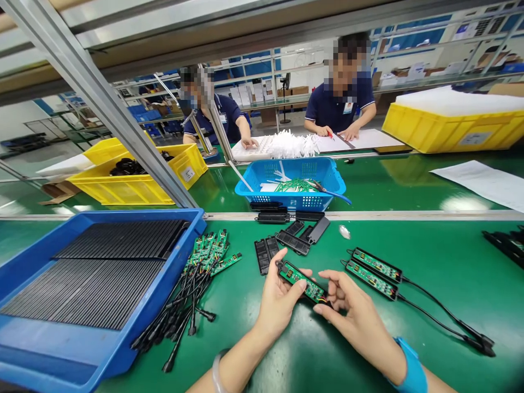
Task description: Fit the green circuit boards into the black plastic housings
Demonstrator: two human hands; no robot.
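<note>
My left hand (280,295) is closed on a narrow black plastic case with a green circuit board (305,284) in it, its thumb pressing on the board. The case is held tilted above the green table. At the case's lower right end, by the red and yellow wires, my right hand (347,305) has its thumb and fingers curled round that end; its palm side is partly hidden. To the right lie two black cases with circuit boards (374,273), each with a black cable. Empty black case halves (292,240) are scattered just beyond my left hand.
Left of my hands is a heap of circuit boards (208,254) with black cables (180,316). A blue tray (110,360) holds rows of black cases. Ahead stand a blue basket (286,203) and yellow crates (446,128). Two people work across the bench; a metal post (118,103) slants at left.
</note>
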